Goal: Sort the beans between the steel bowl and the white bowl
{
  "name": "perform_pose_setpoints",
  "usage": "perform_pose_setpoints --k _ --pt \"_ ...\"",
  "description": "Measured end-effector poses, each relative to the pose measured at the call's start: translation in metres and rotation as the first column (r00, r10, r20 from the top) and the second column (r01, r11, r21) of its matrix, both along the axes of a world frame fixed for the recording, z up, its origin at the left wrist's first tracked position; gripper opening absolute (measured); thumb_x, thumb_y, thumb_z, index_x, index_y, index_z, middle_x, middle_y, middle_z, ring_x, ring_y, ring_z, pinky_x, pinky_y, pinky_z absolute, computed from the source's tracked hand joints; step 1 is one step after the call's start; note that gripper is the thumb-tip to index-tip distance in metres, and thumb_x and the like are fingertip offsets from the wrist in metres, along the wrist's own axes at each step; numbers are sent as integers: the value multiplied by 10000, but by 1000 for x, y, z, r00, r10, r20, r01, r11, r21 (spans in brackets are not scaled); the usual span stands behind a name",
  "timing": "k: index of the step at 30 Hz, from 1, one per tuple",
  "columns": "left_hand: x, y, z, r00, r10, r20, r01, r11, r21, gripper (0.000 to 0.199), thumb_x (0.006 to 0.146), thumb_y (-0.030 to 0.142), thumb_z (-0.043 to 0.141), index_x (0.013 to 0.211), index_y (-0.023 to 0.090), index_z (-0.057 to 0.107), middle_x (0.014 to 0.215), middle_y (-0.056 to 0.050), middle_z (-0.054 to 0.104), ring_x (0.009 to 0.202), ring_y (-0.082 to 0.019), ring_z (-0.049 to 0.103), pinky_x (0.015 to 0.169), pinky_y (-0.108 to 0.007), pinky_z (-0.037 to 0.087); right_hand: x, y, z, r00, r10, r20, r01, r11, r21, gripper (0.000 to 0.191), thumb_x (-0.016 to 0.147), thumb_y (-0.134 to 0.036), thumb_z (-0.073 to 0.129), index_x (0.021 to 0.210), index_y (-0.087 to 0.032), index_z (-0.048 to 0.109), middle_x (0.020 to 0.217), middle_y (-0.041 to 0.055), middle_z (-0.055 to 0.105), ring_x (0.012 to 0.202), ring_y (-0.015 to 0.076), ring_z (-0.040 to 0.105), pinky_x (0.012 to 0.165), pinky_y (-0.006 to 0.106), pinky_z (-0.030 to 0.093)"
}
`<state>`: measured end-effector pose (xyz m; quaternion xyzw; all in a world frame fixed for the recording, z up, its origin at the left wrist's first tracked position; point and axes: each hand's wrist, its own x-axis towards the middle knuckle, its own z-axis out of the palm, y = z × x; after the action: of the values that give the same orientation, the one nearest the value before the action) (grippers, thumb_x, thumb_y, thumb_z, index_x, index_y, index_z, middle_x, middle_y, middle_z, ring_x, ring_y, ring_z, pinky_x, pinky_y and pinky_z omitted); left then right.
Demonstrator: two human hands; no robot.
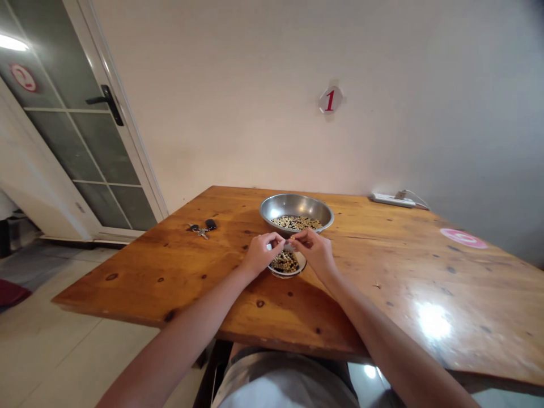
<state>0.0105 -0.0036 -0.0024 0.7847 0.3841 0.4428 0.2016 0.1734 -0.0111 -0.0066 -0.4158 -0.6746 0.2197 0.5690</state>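
Observation:
My left hand (pixel 264 253) and my right hand (pixel 313 248) meet above a small white bowl (pixel 300 262) with a dark rim. Thumb and fingers are pinched together on both, the fingertips almost touching. Whatever they pinch is too small to make out. Inside the small bowl lie many small, round, gold and black bead-like pieces (pixel 284 262). Just behind my hands stands a wide metal basin (pixel 325 218), its bottom covered with similar gold and black pieces (pixel 297 222).
A bunch of keys (pixel 204 230) with black fobs lies on the wooden table (pixel 178 260) to the left. At the back right, a white power strip (pixel 393 199) has a plug in it. A pink round sticker (pixel 463 238) is on the right side. The wall rises behind the table.

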Motion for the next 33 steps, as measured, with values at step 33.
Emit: perform_pose_setpoints --k 33 --pt "2 0 3 977 145 -153 -126 983 131 143 766 275 524 691 182 603 581 22 583 580 -112 519 623 -227 341 1 4 -4 976 -44 213 21 994 109 108 735 -303 580 757 -197 591 696 26 650 631 167 618 592 272 475"
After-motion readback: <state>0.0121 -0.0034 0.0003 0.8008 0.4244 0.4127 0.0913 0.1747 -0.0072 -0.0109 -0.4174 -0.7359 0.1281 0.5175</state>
